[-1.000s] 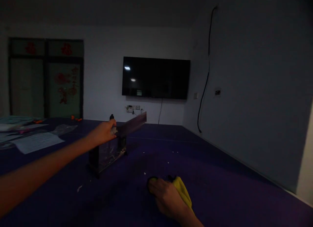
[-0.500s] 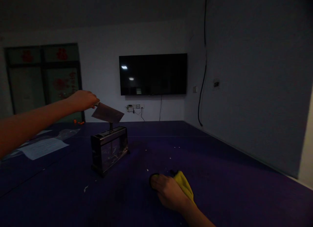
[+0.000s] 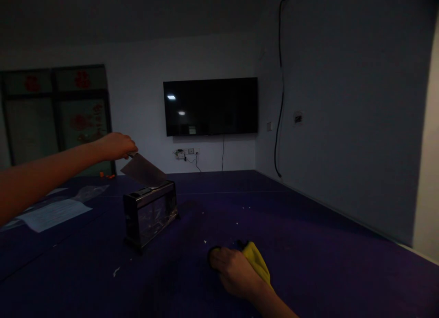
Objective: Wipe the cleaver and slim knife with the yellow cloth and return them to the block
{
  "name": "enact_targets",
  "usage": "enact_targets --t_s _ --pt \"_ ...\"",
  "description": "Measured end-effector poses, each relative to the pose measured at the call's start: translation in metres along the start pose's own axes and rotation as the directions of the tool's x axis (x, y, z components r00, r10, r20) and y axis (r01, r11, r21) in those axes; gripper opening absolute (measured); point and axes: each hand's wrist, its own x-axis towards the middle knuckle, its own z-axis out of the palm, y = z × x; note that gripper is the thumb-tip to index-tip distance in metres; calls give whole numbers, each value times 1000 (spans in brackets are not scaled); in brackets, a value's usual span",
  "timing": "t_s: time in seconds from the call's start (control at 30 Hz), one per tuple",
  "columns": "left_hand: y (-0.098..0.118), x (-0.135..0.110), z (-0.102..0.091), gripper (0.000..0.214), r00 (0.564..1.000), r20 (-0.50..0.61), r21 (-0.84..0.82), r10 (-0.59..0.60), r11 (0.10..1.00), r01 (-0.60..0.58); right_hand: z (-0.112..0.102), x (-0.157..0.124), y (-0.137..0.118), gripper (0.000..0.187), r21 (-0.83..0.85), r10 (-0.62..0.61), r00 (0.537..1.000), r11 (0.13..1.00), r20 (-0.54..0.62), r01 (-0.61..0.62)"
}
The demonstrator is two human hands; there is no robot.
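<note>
My left hand [image 3: 118,145], reached far forward, is closed round the handle of a cleaver [image 3: 144,171]. The broad blade slants down to the right, and its lower corner is at the top of a knife block [image 3: 151,213] with dark ends and clear sides. Whether the blade has entered a slot I cannot tell. Low in the middle of the view, my right hand [image 3: 236,270] rests on the table with its fingers curled over a yellow cloth [image 3: 257,263] that has a dark edging. Part of the cloth is hidden under the palm.
Printed paper [image 3: 55,214] and clear plastic film [image 3: 91,192] lie on the purple table [image 3: 308,235] at the left. White scraps [image 3: 116,271] are scattered about. Small orange items [image 3: 107,175] sit at the far left edge. A television [image 3: 211,107] hangs on the far wall.
My left hand has lowered the cleaver, so its blade now meets the top of the knife block instead of standing above it. My right hand stays on the cloth. The view has shifted slightly.
</note>
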Motion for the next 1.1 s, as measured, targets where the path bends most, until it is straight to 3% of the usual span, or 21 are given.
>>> enact_targets --t_s 0.1,0.13,0.23,0.43,0.57,0.8,0.97,1.1 --pt "4 3 -5 20 983 184 134 -1 991 -24 0 0 0 25 3 5 1000 1000 -2 -5" --pt "6 4 -6 18 982 189 161 13 986 -44 1 0 0 25 6 9 1000 1000 -1 -9" --pt "11 13 -2 12 988 136 206 76 973 -103 3 1 1 24 7 9 1000 1000 8 -9" --pt "31 39 32 27 981 -31 232 192 956 -180 3 0 1 25 22 11 1000 1000 -2 -11" --pt "40 54 50 29 971 -130 183 198 968 -173 6 -1 3 24 46 11 1000 999 -5 -11" --pt "43 78 74 30 960 -81 92 268 961 -261 6 0 1 22 41 9 1000 999 -14 -8" --pt "79 79 105 26 949 -96 20 300 954 -299 0 2 -2 18 -16 16 1000 1000 14 -15" --pt "111 69 133 25 947 -97 -19 307 951 -310 11 5 4 13 -70 -24 1000 997 -7 23"
